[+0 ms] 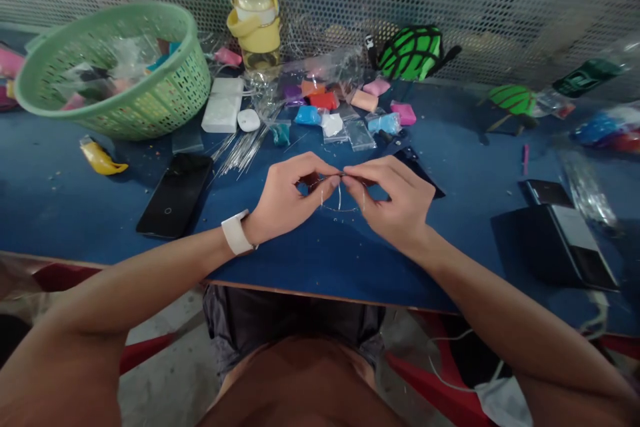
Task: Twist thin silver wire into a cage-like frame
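Observation:
My left hand (295,192) and my right hand (393,197) meet fingertip to fingertip above the blue table. Both pinch a thin wire frame (340,197), bent into a rounded shape with short strands hanging below my fingers. Its upper part is hidden behind the fingers. A white band circles my left wrist. Beyond the left hand lies a bundle of loose straight wires (247,147). Small bags of coloured clay (324,101) lie behind both hands, and a dark flat piece (420,170) is partly covered by the right hand.
A green basket (145,107) holding plastic bags stands at the left, near a black phone (176,195). A yellow bottle (257,33) stands at the back. Two green turtle-like models (410,53) and a dark wallet-like case (555,240) are to the right.

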The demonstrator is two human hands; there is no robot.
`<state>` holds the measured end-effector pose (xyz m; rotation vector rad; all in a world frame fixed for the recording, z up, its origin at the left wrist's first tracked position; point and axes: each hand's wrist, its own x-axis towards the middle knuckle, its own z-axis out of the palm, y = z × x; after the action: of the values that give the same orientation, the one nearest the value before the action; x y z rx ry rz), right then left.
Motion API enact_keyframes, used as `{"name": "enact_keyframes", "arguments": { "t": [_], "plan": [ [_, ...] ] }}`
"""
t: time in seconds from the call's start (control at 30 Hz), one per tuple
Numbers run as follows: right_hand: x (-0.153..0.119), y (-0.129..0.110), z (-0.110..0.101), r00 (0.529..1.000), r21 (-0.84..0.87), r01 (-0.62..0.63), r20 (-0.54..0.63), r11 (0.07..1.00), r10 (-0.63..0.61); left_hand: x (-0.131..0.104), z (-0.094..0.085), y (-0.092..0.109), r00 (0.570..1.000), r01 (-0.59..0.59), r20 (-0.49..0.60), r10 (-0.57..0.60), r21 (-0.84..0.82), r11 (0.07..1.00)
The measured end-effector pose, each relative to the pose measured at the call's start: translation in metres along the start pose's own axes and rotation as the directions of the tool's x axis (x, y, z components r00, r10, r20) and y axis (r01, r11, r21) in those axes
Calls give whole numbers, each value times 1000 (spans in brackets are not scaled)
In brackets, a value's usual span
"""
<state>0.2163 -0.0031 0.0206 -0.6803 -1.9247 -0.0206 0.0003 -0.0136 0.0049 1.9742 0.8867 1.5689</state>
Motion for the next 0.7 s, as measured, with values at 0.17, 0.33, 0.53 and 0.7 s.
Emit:
{"name": "enact_keyframes", "arguments": {
  "t": [0.17, 0.33, 0.53, 0.7],
  "plan": [
    [-5, 1, -6, 1000, 2, -19, -9, 1000, 19, 2, -3, 10, 998, -22, 60, 20, 30, 999],
    [-6, -4, -12, 989, 88, -145, 31, 986, 142, 2, -3, 16, 995, -43, 97, 38, 57, 997],
    [-9, -3, -11, 994, 40, -106, 19, 994, 105, -1, -2, 17, 993, -66, 107, 54, 107, 992],
    [-12, 1, -11, 998, -82, -3, 64, 997, 9, -3, -1, 14, 994, -36, 108, 19, 160, 986]
  ]
}}
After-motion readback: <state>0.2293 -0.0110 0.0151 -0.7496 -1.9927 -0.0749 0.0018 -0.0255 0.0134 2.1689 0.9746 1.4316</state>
